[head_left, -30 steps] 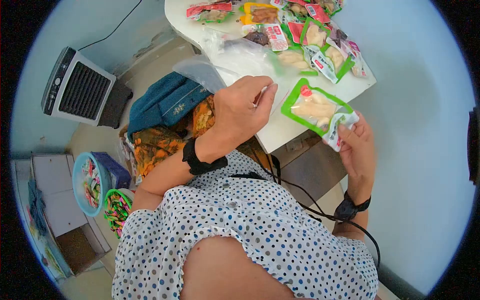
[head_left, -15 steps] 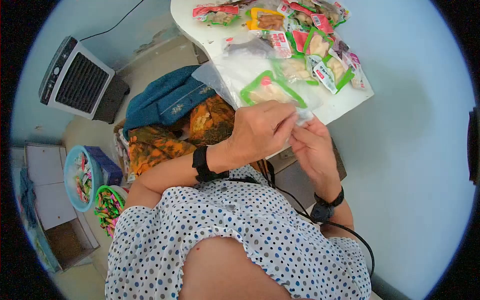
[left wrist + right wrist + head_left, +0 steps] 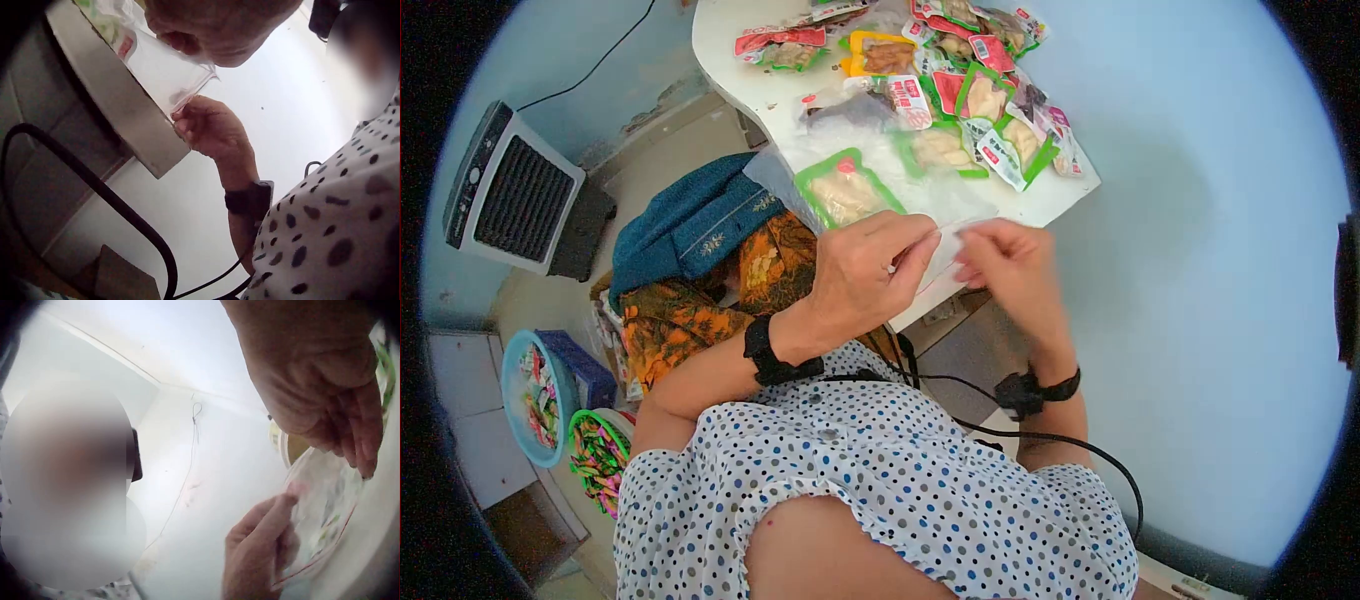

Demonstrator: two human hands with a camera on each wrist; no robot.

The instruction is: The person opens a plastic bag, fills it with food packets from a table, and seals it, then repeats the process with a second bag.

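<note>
A clear plastic bag (image 3: 945, 200) with a thin red line along its mouth stretches over the table edge. Its rim is pinched by my left hand (image 3: 870, 270), fingers curled, which also shows in the right wrist view (image 3: 259, 550). At the rim's other side, my right hand (image 3: 1018, 285) holds the film between thumb and fingers, seen too in the left wrist view (image 3: 215, 131). A green-edged packet (image 3: 847, 192) of pale food lies just beyond my left hand, in or beneath the clear film; which one I cannot tell.
Several food packets (image 3: 990, 95) crowd the far part of the white table (image 3: 730, 50). Left of it are a blue and orange cloth (image 3: 685, 225), an air cooler (image 3: 520, 200), a blue basin (image 3: 535, 400) and a green basket (image 3: 600, 455). A black cable (image 3: 1090, 450) crosses near my right forearm.
The green-edged packet has left my right hand and now lies on the table side beyond my left hand. My right hand has moved left to the bag's mouth.
</note>
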